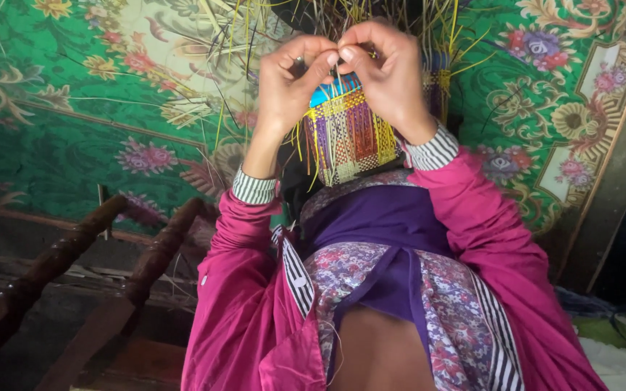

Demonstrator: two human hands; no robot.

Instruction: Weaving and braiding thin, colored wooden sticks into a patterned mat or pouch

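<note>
- The left hand (pixel 288 83) is pinching thin strands at the top of a woven basket piece (pixel 347 134), its thumb and forefinger closing tightly on them.
- The right hand (pixel 389 72) is meeting it fingertip to fingertip, gripping the same cluster of strands just above the finished weave.
- The woven basket piece is resting upright in the person's lap, between both wrists, showing bands of yellow, purple, orange and a blue strip near its upper edge.
- Loose yellow and dark strands (pixel 269 29) are fanning up and outward from the top of the weave, not yet worked in.
- Judging by this, the lower panel is looking tightly woven and complete, while the upper part is remaining open, so a good share of weaving seems left.
- The pink sleeves (pixel 240 304) with striped cuffs are framing the work on both sides.
- A green floral carpet (pixel 74 130) is lying beneath everything, reaching to its bordered right edge.
- Dark turned wooden rails (pixel 74 246) are crossing the lower left corner.
</note>
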